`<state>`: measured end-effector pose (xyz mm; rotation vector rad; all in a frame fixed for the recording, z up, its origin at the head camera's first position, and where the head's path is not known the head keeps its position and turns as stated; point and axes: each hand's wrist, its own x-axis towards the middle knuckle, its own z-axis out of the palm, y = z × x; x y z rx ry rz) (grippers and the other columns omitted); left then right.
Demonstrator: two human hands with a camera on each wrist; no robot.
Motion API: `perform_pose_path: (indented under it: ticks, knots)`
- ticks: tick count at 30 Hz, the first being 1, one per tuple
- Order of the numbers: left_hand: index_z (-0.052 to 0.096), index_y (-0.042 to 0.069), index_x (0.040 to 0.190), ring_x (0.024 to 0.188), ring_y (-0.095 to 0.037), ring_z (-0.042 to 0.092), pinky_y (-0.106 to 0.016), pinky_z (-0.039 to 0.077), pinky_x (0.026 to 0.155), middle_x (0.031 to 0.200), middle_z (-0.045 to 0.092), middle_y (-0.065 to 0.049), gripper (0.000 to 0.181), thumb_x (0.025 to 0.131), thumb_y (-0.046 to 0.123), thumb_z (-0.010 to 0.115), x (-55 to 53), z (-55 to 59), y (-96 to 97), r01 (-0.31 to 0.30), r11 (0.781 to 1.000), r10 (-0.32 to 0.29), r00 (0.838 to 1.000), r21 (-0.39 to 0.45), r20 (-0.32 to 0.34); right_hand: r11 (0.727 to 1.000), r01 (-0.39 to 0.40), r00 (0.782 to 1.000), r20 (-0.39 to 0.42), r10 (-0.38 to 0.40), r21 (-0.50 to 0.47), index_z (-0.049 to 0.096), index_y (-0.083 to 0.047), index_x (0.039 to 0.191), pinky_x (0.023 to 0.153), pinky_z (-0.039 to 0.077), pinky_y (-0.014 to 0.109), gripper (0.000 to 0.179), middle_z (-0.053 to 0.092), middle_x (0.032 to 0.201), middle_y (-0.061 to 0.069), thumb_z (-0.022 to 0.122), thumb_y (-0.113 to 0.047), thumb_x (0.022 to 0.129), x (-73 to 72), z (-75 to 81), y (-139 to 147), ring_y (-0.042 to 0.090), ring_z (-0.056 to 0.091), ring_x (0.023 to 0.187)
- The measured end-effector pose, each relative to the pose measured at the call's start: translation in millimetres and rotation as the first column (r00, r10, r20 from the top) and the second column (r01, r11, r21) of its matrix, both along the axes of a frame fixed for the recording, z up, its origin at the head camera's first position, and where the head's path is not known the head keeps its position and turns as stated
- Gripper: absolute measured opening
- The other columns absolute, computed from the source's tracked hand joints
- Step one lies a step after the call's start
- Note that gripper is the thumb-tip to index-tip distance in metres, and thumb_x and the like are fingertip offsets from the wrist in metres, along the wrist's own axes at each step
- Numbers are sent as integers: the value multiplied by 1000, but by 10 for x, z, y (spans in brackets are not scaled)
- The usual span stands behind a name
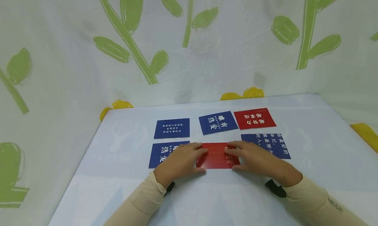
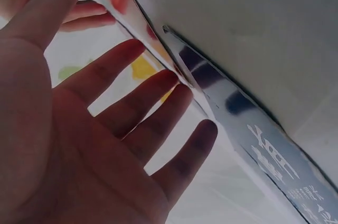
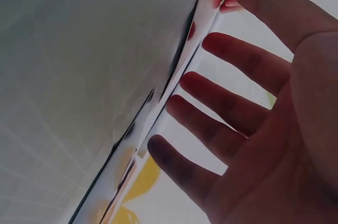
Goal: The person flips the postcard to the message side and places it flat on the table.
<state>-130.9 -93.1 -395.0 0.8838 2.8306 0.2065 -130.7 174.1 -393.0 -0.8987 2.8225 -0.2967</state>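
Observation:
A glossy red card (image 1: 215, 155) with gold characters at its right end lies flat on the white table, between my two hands. My left hand (image 1: 183, 160) rests at its left end, the thumb by the near edge and the fingertips on the card. At the right end, my right hand (image 1: 257, 157) mirrors this, its fingertips covering part of the lettering. Both wrist views show the fingers fairly straight and spread, fingertips at the cards. The left hand partly covers a blue card (image 1: 156, 155); the right hand overlaps the corner of another blue card (image 1: 277, 145).
Farther back lie a blue card (image 1: 172, 128) with small white text, a tilted blue card (image 1: 218, 122) and a red card (image 1: 255, 118) with white characters. Behind the white tabletop (image 1: 319, 121) hangs a pale curtain (image 1: 230, 55) printed with green leaves.

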Motion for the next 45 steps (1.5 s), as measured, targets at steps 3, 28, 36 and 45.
perform_pose_path:
  ticks: [3, 28, 36, 45]
  knots:
    - [54, 24, 145, 139, -24, 49, -46, 43, 113, 150, 53, -3, 70, 84, 51, 75, -15, 6, 0, -5, 1000, 5, 1000, 2, 15, 1000, -3, 1000, 1, 3, 12, 63, -20, 137, 94, 56, 49, 64, 56, 144, 10, 84, -37, 78, -13, 6, 7, 36, 55, 129]
    - [58, 23, 142, 132, -26, 55, -44, 52, 104, 144, 58, -5, 67, 82, 45, 80, -22, 26, 32, -29, 1000, 29, 1000, 7, 9, 999, -28, 1000, -14, 28, 24, 64, -19, 136, 93, 57, 48, 60, 58, 141, 13, 83, -34, 81, -36, 20, -5, 38, 56, 128]
    - [59, 23, 141, 130, -26, 56, -43, 53, 101, 142, 59, -5, 66, 82, 45, 80, -7, -4, 24, -20, 1000, 20, 1000, 12, 1, 999, -34, 999, -22, 35, 40, 65, -18, 134, 92, 58, 47, 59, 59, 141, 12, 84, -32, 80, -9, 1, -16, 37, 57, 128]
    - [59, 22, 140, 131, -25, 56, -43, 52, 103, 142, 59, -5, 64, 84, 46, 78, 7, -14, 16, -1, 1000, 1, 1000, 8, -15, 996, -87, 996, -20, 87, 25, 69, -18, 129, 91, 58, 45, 52, 64, 137, 11, 83, -30, 80, 1, 17, -21, 34, 61, 125]
